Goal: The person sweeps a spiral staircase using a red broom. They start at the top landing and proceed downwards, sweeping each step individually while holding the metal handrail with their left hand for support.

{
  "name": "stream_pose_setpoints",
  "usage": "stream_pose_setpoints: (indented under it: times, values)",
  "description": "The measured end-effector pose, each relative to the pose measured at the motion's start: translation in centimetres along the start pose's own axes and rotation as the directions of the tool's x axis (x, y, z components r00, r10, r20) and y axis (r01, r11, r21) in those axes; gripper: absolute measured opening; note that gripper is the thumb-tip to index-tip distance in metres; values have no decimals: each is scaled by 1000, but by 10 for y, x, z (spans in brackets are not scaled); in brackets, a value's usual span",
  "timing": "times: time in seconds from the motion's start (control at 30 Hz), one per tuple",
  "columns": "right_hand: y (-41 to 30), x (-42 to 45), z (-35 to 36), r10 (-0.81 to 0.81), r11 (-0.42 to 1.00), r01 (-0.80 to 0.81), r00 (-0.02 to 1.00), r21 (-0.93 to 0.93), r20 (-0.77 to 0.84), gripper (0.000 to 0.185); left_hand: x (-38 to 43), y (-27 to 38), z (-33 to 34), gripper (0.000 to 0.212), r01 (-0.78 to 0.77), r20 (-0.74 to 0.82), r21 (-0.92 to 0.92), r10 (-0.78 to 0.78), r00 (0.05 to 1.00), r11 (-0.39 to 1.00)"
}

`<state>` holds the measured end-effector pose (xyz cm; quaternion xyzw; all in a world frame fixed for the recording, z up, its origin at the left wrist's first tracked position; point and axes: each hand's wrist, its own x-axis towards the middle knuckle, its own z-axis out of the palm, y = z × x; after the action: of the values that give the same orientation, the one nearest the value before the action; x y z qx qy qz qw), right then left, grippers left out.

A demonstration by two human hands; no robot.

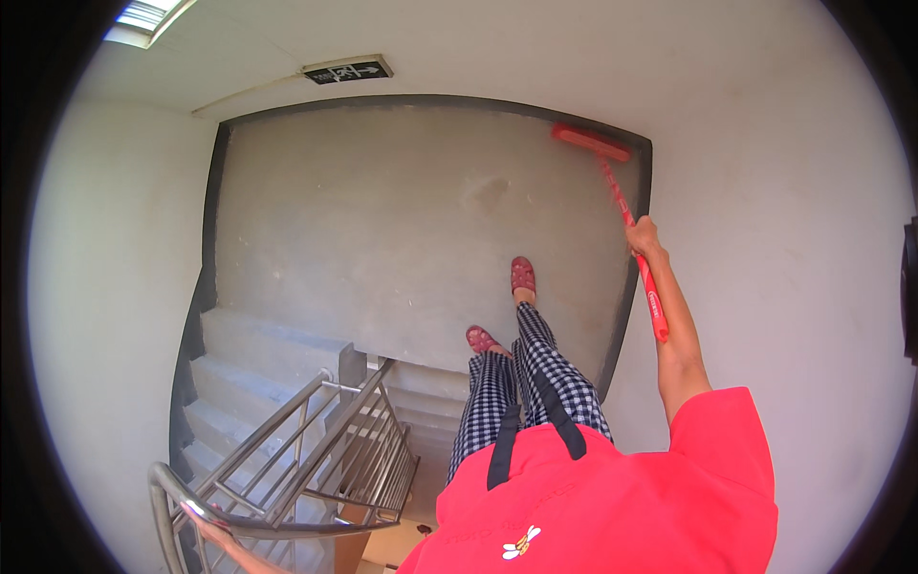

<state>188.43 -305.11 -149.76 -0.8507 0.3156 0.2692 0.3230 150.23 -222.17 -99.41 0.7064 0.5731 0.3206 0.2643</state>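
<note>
My right hand (643,235) grips the red handle of a broom (652,305) partway along its length, with the arm stretched out. The handle's top end lies against my forearm. The red broom head (592,142) is on the concrete landing (373,215), close to the dark skirting in the far right corner, and looks slightly blurred. My left hand (211,531) is at the bend of the metal handrail (272,529) at lower left, its fingers against the tube. Part of that hand is hidden by the rail.
Concrete steps (244,391) adjoin the landing at left; another flight (430,391) drops away behind my feet, beside the metal banister (358,445). Red clogs (523,274) are on my feet. White walls (774,287) enclose the landing, and an exit sign (348,69) hangs on one.
</note>
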Motion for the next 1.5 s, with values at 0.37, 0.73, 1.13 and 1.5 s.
stream_pose_setpoints:
  times: [0.37, 0.73, 1.13, 1.5]
  values:
    - [50, -12, 10, 86, 983, -90, 996, 160, 37, 24, 3, -2, -7, 66, -1, 58, 16, 0, 998, 1000]
    - [96, -143, 51, 169, 968, -195, 973, 160, 158, 27, -33, 36, 16, 74, 6, -57, 57, -3, 998, 998]
    - [81, -271, 87, 113, 988, -141, 926, 54, 360, 27, -53, 53, 27, 72, 7, -41, 199, 1, 999, 980]
    - [67, -289, 96, 69, 997, -53, 876, -48, 477, 27, 1, 4, 18, 82, -61, -76, 351, 94, 993, 934]
